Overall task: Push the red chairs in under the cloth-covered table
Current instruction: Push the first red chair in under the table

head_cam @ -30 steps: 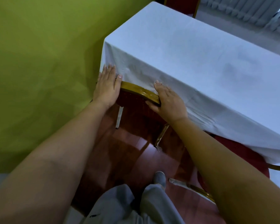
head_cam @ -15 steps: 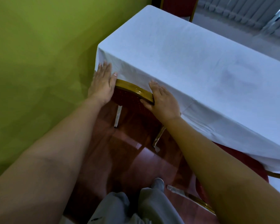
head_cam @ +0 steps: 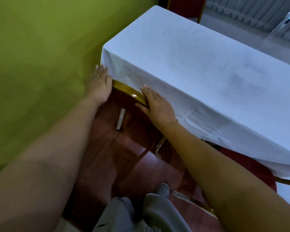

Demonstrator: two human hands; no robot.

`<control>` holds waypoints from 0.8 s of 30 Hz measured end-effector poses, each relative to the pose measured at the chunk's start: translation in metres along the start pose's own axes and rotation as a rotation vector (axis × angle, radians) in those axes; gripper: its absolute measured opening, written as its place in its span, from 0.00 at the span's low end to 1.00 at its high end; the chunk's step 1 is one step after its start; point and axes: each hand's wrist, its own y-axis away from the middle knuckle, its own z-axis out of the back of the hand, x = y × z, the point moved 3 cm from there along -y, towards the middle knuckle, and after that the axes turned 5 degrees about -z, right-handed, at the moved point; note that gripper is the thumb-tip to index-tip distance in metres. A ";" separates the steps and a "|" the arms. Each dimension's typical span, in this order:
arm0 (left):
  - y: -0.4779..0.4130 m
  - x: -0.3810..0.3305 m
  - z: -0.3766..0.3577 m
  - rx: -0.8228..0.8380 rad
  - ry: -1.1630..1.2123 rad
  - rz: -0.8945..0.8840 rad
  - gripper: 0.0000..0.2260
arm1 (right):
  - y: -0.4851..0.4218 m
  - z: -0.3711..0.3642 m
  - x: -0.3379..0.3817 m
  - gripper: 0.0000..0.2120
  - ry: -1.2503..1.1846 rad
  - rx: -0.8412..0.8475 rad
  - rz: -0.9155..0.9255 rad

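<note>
A white cloth-covered table (head_cam: pixel 199 67) stands by a green wall (head_cam: pixel 40 56). Against its near edge sits a red chair (head_cam: pixel 124 104), its gold top rail touching the hanging cloth. The left hand (head_cam: pixel 99 86) lies flat on the rail's left end, the right hand (head_cam: pixel 157 106) flat on its right end, fingers extended. Right of it, a second red chair (head_cam: pixel 248 166) sits partly under the cloth.

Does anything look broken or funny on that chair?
Yes. The gold chair legs look scuffed, with pale patches where the finish seems worn, like the strip at. The white tablecloth is creased and bunched where the chair back presses into it, between the left hand and right hand.
</note>
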 end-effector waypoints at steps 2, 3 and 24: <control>0.003 0.000 -0.002 0.002 0.007 0.019 0.24 | 0.000 0.001 0.000 0.29 0.007 0.014 -0.008; 0.006 0.000 -0.003 0.002 0.013 0.023 0.24 | 0.001 0.002 0.001 0.29 0.014 0.019 -0.012; 0.109 -0.091 -0.033 0.001 -0.297 -0.351 0.31 | 0.142 0.022 -0.032 0.30 0.227 0.151 -0.212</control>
